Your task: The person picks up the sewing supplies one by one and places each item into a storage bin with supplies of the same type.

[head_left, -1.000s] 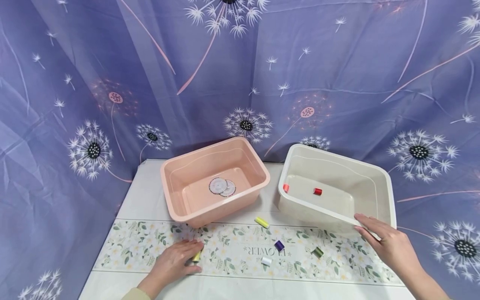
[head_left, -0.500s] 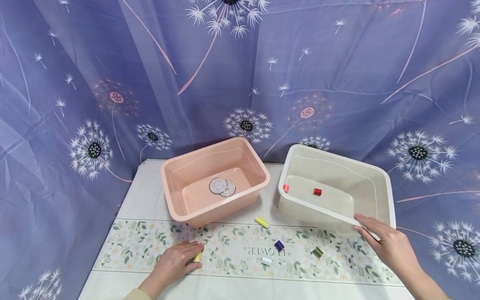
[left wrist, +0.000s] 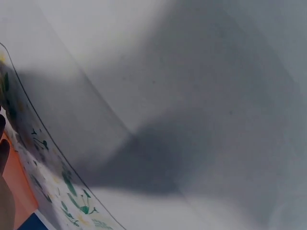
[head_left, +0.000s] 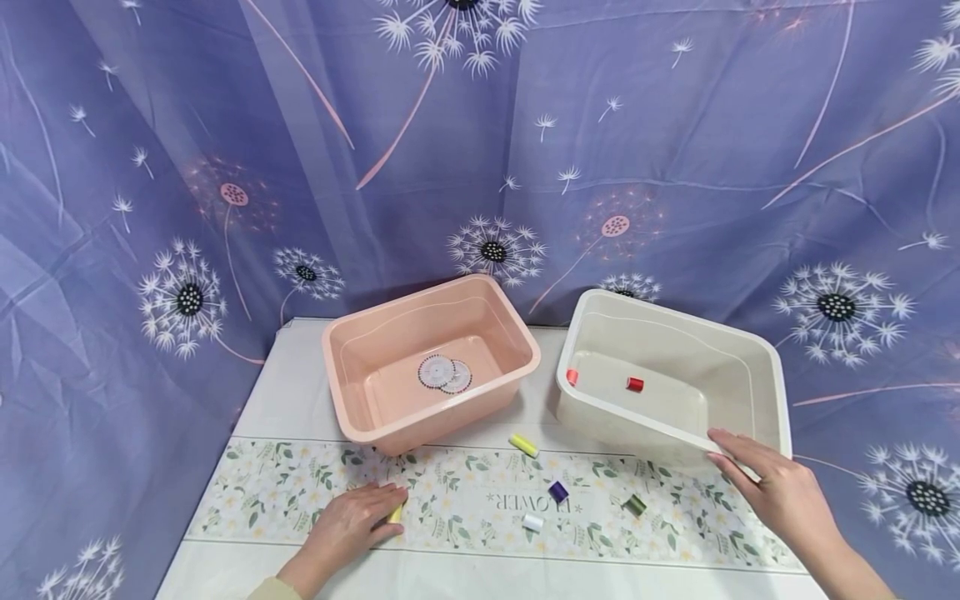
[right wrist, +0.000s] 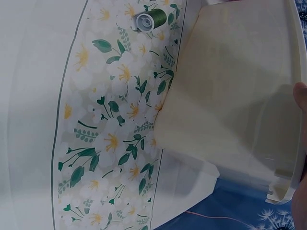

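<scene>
My left hand [head_left: 348,527] lies low over the table, its thumb and fingers around a yellow spool of thread [head_left: 395,514] that is mostly covered by them. At the right, my right hand [head_left: 780,487] holds the near rim of a white plastic tub [head_left: 675,429], fingers over the edge and thumb outside. Two red spools of thread, one darker [head_left: 635,383], lie inside that tub. Another yellow spool [head_left: 523,445], a purple spool [head_left: 558,492], a white spool [head_left: 532,522] and a green spool [head_left: 636,505] are spread on the cloth. The right wrist view shows the green spool [right wrist: 151,20] too.
A pink plastic tub [head_left: 431,417] stands left of the white one, with two round pin wheels [head_left: 442,373] on its floor. The table has a flower-printed cloth [head_left: 262,492]. Behind hangs a blue-purple dandelion curtain [head_left: 420,167].
The left hand has shifted very slightly, and the yellow spool shows a little differently between thumb and fingers. The right hand keeps its place on the rim.
</scene>
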Tool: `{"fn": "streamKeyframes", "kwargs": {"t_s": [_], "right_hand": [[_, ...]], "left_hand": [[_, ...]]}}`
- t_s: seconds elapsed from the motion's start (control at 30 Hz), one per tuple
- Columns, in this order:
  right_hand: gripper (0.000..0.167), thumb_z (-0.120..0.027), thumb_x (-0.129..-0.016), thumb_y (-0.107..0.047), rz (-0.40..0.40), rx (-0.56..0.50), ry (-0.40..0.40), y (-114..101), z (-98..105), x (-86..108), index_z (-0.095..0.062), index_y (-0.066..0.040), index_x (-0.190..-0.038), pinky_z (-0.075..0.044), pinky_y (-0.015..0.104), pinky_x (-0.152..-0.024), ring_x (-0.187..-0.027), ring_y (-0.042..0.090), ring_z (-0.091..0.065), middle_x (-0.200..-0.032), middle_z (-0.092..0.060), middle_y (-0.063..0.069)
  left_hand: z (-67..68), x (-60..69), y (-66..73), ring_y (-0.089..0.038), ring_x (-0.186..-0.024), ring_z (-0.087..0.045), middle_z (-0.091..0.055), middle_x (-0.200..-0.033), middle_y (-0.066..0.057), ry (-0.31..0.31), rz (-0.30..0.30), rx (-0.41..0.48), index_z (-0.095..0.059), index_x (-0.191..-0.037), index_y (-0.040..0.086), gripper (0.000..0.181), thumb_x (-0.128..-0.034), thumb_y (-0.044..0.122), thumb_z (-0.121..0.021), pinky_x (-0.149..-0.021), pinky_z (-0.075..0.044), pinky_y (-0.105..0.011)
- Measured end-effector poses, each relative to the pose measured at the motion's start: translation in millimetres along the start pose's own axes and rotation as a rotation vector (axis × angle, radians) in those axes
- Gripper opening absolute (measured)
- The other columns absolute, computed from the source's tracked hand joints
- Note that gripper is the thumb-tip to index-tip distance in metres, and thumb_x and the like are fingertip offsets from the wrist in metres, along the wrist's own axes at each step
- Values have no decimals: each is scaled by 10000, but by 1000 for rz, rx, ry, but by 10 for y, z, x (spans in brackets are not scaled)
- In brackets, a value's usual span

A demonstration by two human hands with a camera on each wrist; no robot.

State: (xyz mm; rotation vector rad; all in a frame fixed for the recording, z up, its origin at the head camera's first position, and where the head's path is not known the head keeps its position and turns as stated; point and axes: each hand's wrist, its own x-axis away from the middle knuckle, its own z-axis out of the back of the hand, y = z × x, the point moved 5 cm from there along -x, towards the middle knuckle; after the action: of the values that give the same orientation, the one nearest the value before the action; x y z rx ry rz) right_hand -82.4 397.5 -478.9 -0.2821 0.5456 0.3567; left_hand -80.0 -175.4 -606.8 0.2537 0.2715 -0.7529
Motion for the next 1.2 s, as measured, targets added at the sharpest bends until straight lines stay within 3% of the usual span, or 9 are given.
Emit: {"fn": "streamKeyframes", "kwargs": {"t_s": [0.27, 0.47, 0.67, 0.87, 0.97, 1.07, 1.13, 1.2], "right_hand": [[371, -838, -924, -349, 4, -3, 3, 5, -5, 1, -813, -199, -1263, -571, 478, -691, -900, 274, -785, -1103, -815, 106], [405, -885, -862, -274, 0, -24, 9, 14, -8, -6, -817, -203, -1255, -569, 458, -678, -1076, -115, -660, -1110, -814, 107], [367, -833, -927, -382, 5, -27, 16, 22, -6, -13, -821, -200, -1246, -571, 437, -666, -1006, -39, -719, -1100, -817, 99], [376, -863, -894, -335, 1, -36, 15, 25, 2, -13, -822, -199, -1242, -569, 437, -669, -1091, -193, -595, -1100, -817, 100], [391, -882, -869, -296, 0, -31, 11, 21, 4, -9, -821, -196, -1242, -570, 445, -667, -1049, -118, -664, -1096, -817, 104], [405, -893, -847, -264, 7, -23, 13, 19, 1, -9, -822, -186, -1238, -571, 442, -653, -935, 94, -772, -1090, -817, 106], [373, -864, -889, -305, 18, -20, 18, 18, -5, -10, -822, -173, -1235, -572, 441, -647, -869, 248, -787, -1092, -818, 103], [358, -822, -935, -362, 27, -20, 22, 18, -11, -10, -822, -163, -1232, -571, 441, -644, -850, 316, -779, -1099, -818, 97]], "left_hand": [[50, -86, 70, -180, -1109, -766, -796, -1227, -15, 16, -27, 13, -803, -1237, 134, 523, -817, 434, -887, -970, -625, -407], [89, -187, 136, -191, -1109, -767, -795, -1225, -33, 29, -58, 9, -798, -1236, 111, 528, -806, 398, -906, -981, -619, -422], [114, -297, 203, -184, -1098, -769, -797, -1218, -39, 47, -107, -5, -798, -1234, 95, 534, -796, 376, -920, -966, -624, -411], [119, -413, 287, -190, -1111, -766, -795, -1224, -36, 66, -149, -13, -798, -1233, 96, 540, -793, 385, -915, -967, -622, -404], [123, -483, 333, -183, -1110, -766, -797, -1221, -28, 77, -166, -7, -798, -1233, 95, 538, -790, 376, -917, -968, -621, -401], [121, -556, 375, -183, -1121, -763, -795, -1227, -25, 78, -179, 3, -797, -1236, 93, 532, -796, 367, -916, -978, -619, -406], [119, -602, 401, -185, -1128, -762, -793, -1232, -25, 76, -184, 10, -797, -1238, 95, 525, -804, 368, -913, -985, -617, -407], [117, -646, 429, -183, -1139, -759, -791, -1239, -21, 74, -187, 9, -795, -1244, 101, 521, -814, 371, -909, -996, -613, -407]]}}
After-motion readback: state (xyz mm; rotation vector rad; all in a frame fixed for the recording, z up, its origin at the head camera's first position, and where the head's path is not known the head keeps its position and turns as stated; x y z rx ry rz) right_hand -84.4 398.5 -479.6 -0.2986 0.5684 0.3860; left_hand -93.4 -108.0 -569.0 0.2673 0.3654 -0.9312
